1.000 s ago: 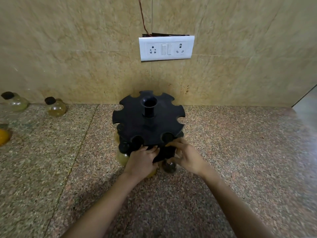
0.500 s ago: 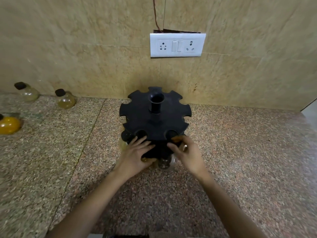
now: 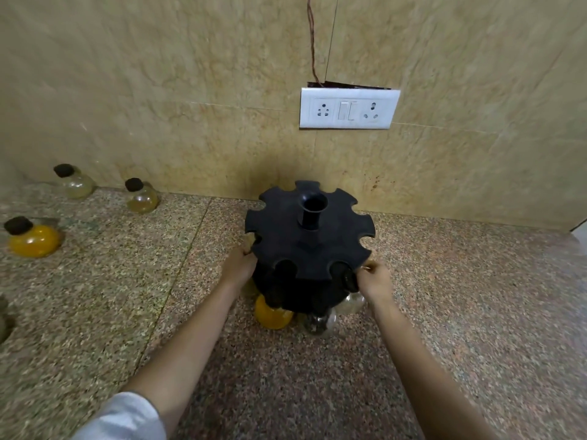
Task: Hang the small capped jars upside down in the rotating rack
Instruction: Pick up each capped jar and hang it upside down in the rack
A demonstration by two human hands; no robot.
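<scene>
A black rotating rack (image 3: 309, 241) with a notched round top stands near the wall. Under its front edge hang an orange-filled jar (image 3: 272, 314), a dark-speckled jar (image 3: 319, 322) and a clear jar (image 3: 351, 302), caps up in the notches. My left hand (image 3: 238, 268) grips the rack's left rim. My right hand (image 3: 373, 281) holds the right front rim, fingers curled by a black cap (image 3: 348, 278). On the counter at the left stand three loose capped jars: an orange one (image 3: 33, 238), an amber one (image 3: 141, 196) and a pale one (image 3: 74, 182).
The speckled granite counter (image 3: 460, 312) stretches to the right and front of the rack. A tiled wall rises behind, with a white socket plate (image 3: 349, 108) and a thin wire above it. A dark shape sits at the far left edge (image 3: 4, 319).
Both hands moved apart from the rack's front to its left and right rims. The rack has turned, and the orange hanging jar now shows at the front. The camera shifted left.
</scene>
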